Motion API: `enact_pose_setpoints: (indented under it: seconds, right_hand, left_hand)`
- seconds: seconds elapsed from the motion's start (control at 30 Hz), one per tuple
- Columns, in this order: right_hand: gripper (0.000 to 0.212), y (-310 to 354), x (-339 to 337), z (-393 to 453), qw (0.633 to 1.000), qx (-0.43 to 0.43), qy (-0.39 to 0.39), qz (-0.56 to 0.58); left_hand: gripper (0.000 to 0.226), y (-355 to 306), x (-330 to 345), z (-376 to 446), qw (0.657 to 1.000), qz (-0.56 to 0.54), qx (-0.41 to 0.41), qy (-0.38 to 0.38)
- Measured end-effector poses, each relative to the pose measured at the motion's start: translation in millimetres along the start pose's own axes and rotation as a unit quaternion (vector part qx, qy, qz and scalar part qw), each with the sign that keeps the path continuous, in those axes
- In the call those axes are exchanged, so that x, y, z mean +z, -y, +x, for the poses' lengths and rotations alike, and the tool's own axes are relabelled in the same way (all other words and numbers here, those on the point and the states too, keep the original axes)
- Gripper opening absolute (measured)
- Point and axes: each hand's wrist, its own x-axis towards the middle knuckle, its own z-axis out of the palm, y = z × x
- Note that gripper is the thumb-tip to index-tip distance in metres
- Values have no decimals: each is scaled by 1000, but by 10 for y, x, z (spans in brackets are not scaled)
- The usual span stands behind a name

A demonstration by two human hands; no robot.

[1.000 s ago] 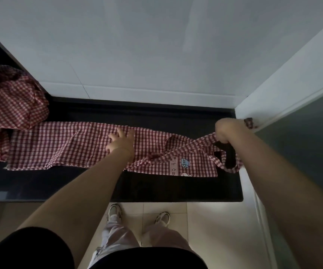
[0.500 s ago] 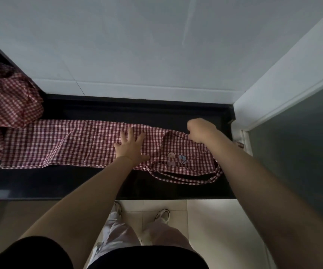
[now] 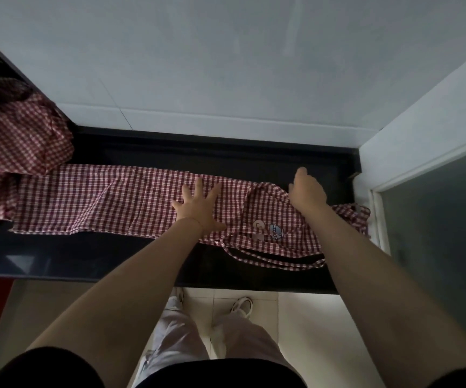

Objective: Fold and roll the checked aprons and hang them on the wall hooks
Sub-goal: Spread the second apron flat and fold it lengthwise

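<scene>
Pressing flat, both hands, left [image 3: 198,211] and right [image 3: 307,191], fingers straight, pin the red-and-white checked cotton apron [image 3: 100,203] on the glossy black counter [image 3: 86,259]; its dangling strap loop [image 3: 282,260] could drag the fold askew.

Count: 2 checked aprons, one flat [image 3: 92,203] under both hands, one bunched [image 3: 16,138] well left of them. 2 hands: left [image 3: 199,211], right [image 3: 307,191]. 1 bench [image 3: 86,256]. 2 shoes.
</scene>
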Motion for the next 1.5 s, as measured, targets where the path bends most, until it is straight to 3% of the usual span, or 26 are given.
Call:
enact_pose_setpoints:
  seconds: [0.07, 0.13, 0.2, 0.3, 0.4, 0.47, 0.53, 0.7, 0.83, 0.93, 1.07, 1.17, 1.27, 1.37, 1.5]
  right_hand:
    - [42, -87, 22, 37, 995, 0, 80, 58]
    - [47, -143, 11, 55, 988, -40, 151, -15]
    - [38, -238, -19, 63, 979, -52, 167, -103]
    - [31, -355, -56, 44, 982, -6, 103, -156]
    - [32, -342, 28, -33, 973, -57, -50, -218]
    - [26, -256, 83, -92, 971, -112, -124, -171]
    - [15, -172, 170, -127, 975, -152, -100, -130]
    - [34, -102, 316, -198, 986, -120, -12, -115]
    - [18, -172, 304, -183, 984, -138, 19, -114]
    - [12, -234, 268, -163, 987, -141, 18, -68]
    - [14, -257, 191, -119, 994, -106, 17, -8]
    - [24, -340, 165, -76, 994, -73, 46, -73]
    - [35, -489, 74, -29, 990, -58, 74, -104]
    - [25, -614, -54, -18, 981, -48, 122, -142]
    - [27, -661, -144, -36, 981, -33, 148, -122]
  left_hand:
    - [109, -27, 32, 1, 1000, 6, -3, 2]
    - [103, -56, 101, -1, 1000, 7, -7, -12]
    - [101, -63, 170, -2, 999, 9, -6, -31]
    - [103, -45, 223, -9, 999, 23, 4, -44]
    - [102, -99, 205, -41, 998, -5, -13, -58]
    - [99, -208, 151, -46, 995, -10, -22, -99]
    - [92, -348, 86, -28, 990, 20, -1, -140]
    - [75, -582, 16, 58, 992, 70, 7, -105]
    - [45, -591, -61, 91, 992, 70, 10, -105]
    - [34, -565, -153, 68, 992, 58, 14, -109]
    - [40, -492, -290, 42, 986, 67, 4, -155]
    - [48, -498, -342, 62, 987, 55, 15, -151]
    - [68, -541, -286, 114, 988, 68, 63, -122]
    - [87, -588, -191, 194, 985, 104, 109, -83]
    - [95, -727, -118, 291, 995, 46, 87, -1]
